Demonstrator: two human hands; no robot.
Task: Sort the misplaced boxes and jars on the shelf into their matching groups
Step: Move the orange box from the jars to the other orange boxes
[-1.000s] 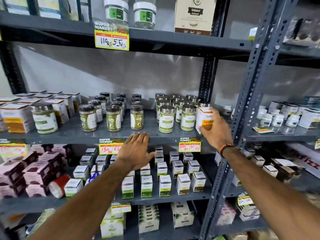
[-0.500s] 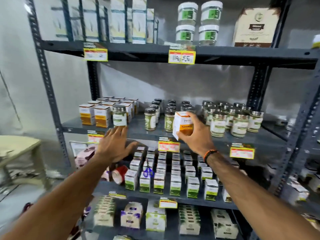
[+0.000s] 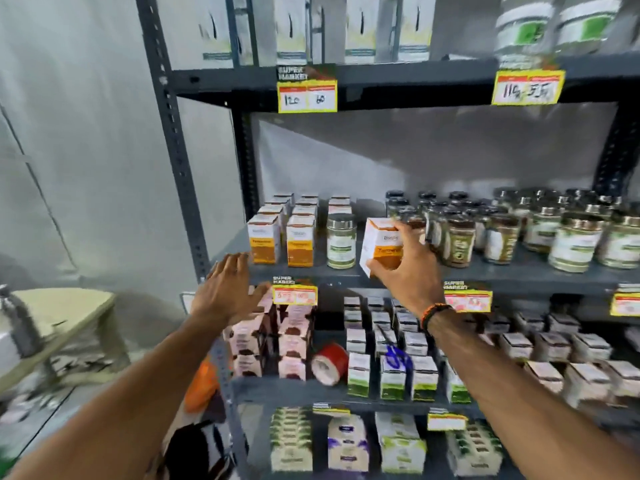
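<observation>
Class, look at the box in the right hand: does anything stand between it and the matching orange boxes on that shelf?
Yes. A silver-lidded jar stands between the held box and the orange boxes, in their third column.

From my feed I see two bare forearms coming in from the lower corners of the frame, with no sleeve showing on either one down to the bottom edge. The left hand point(image 3: 228, 289) wears nothing that I can make out: no ring, no watch, no band. Just below the right hand point(image 3: 405, 268), near the middle of the frame, a braided wristband point(image 3: 434, 315) in orange and black circles the wrist, narrow and cord-like; its finer details are too blurred for me to tell.
</observation>
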